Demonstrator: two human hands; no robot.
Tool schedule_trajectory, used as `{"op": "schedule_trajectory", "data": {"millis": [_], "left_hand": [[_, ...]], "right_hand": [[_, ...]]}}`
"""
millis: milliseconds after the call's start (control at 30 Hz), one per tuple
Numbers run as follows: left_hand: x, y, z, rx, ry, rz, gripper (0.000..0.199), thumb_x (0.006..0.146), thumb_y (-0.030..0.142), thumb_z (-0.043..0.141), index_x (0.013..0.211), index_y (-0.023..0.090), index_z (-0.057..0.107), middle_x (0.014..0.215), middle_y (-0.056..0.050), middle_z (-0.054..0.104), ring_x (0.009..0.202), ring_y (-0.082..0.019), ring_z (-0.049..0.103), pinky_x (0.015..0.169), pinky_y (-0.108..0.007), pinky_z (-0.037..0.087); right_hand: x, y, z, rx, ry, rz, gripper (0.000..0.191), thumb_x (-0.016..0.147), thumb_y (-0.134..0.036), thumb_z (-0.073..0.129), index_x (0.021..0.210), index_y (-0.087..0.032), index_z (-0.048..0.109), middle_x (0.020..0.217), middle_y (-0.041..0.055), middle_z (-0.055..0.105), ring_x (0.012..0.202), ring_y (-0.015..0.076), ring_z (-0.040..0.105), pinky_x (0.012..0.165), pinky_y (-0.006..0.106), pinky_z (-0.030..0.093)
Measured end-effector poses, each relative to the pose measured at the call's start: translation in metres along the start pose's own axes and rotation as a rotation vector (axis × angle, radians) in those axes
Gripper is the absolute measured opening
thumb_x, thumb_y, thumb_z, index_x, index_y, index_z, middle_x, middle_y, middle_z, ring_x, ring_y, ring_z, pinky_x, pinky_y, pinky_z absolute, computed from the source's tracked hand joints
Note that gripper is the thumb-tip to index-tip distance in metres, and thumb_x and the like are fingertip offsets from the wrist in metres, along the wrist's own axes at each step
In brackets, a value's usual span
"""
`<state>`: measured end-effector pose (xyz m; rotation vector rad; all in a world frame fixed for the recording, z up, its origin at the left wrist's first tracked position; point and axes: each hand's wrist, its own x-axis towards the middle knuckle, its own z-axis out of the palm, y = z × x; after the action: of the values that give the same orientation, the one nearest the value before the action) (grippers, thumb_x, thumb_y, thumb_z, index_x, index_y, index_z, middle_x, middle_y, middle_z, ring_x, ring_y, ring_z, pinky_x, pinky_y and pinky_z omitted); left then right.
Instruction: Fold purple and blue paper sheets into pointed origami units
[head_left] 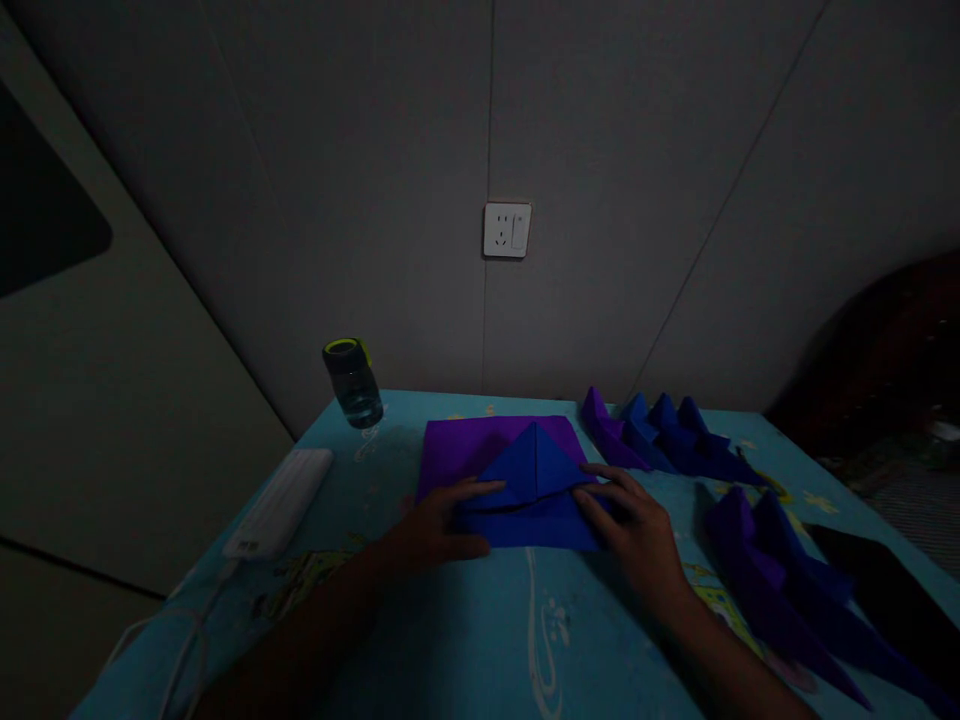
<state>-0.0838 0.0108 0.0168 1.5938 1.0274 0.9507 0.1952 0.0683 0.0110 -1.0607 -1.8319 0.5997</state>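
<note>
Your left hand (448,522): fingers apart, index finger on the left side of the folded blue paper (535,465), thumb at its near edge. Your right hand (634,520): fingertips on the paper's right side, slightly spread. The paper has a pointed peak at the far side and a flat strip at the near side; it overlaps a purple sheet (457,445) on the table (480,640). Far right: a row of folded paper boats (664,440). Near right: two more boats (780,580) beside a dark flat object (889,590). Left: white power bank (279,503) with cable (196,622); bottle (354,385) at far left.
</note>
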Motion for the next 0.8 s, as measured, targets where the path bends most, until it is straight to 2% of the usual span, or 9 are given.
{"op": "schedule_trajectory", "data": {"millis": [133,300,367,433,533,600,700,800], "left_hand": [[0.002,-0.002,0.007,0.098,0.235,-0.134,0.046,0.076,0.044,0.071,0.118,0.025,0.069,0.114,-0.007,0.072,0.102,-0.028,0.066,0.088,-0.039,0.051],[0.005,-0.007,0.011,0.016,0.36,-0.166,0.035,0.078,0.042,0.068,0.106,0.021,0.074,0.086,-0.005,0.076,0.076,-0.022,0.069,0.069,-0.032,0.053],[0.005,-0.007,0.011,-0.038,0.379,-0.173,0.037,0.078,0.042,0.068,0.108,0.021,0.072,0.085,-0.004,0.074,0.073,-0.02,0.067,0.065,-0.03,0.053],[0.005,-0.006,0.011,-0.108,0.396,-0.167,0.042,0.079,0.042,0.069,0.115,0.022,0.067,0.093,-0.005,0.073,0.076,-0.02,0.067,0.066,-0.03,0.053],[0.006,-0.002,0.013,-0.198,0.416,-0.117,0.048,0.082,0.041,0.067,0.126,0.024,0.058,0.117,-0.007,0.067,0.095,-0.022,0.066,0.078,-0.032,0.054],[0.007,-0.002,0.013,-0.215,0.439,-0.081,0.051,0.084,0.04,0.065,0.131,0.025,0.054,0.127,-0.007,0.062,0.103,-0.022,0.063,0.083,-0.031,0.053],[0.007,-0.004,0.012,-0.208,0.501,-0.079,0.05,0.083,0.041,0.065,0.129,0.026,0.054,0.115,-0.006,0.066,0.092,-0.02,0.065,0.074,-0.028,0.053],[0.006,-0.007,0.011,-0.102,0.574,-0.089,0.032,0.083,0.041,0.063,0.11,0.023,0.064,0.087,-0.001,0.067,0.073,-0.016,0.062,0.062,-0.024,0.049]], "right_hand": [[0.001,-0.001,0.002,0.094,0.018,0.07,0.018,0.08,-0.043,0.071,0.082,-0.025,0.077,0.108,0.0082,0.071,0.099,0.0271,0.066,0.09,0.041,0.05],[0.003,-0.001,0.003,0.259,0.014,0.242,0.024,0.073,-0.047,0.076,0.077,-0.024,0.076,0.104,0.008,0.073,0.098,0.029,0.066,0.09,0.042,0.048],[0.003,-0.002,0.003,0.333,0.011,0.332,0.027,0.07,-0.048,0.078,0.08,-0.023,0.075,0.099,0.0081,0.074,0.093,0.0289,0.067,0.086,0.042,0.05],[0.004,-0.005,0.003,0.455,0.017,0.426,0.033,0.068,-0.047,0.08,0.089,-0.023,0.073,0.094,0.0072,0.074,0.086,0.0271,0.068,0.077,0.04,0.052],[0.006,-0.009,0.003,0.67,0.058,0.505,0.048,0.064,-0.043,0.085,0.103,-0.024,0.066,0.089,0.0038,0.072,0.076,0.0217,0.067,0.065,0.032,0.053],[0.007,-0.011,0.003,0.787,0.084,0.522,0.054,0.061,-0.039,0.087,0.106,-0.025,0.061,0.085,0.0011,0.071,0.071,0.0183,0.066,0.062,0.028,0.052],[0.009,-0.013,0.003,0.918,0.082,0.545,0.059,0.062,-0.037,0.088,0.109,-0.028,0.054,0.082,-0.0015,0.072,0.067,0.0159,0.066,0.064,0.027,0.052],[0.01,-0.013,0.004,0.959,0.077,0.569,0.058,0.064,-0.037,0.087,0.11,-0.029,0.052,0.077,-0.0031,0.072,0.064,0.0147,0.066,0.064,0.026,0.051]]}}
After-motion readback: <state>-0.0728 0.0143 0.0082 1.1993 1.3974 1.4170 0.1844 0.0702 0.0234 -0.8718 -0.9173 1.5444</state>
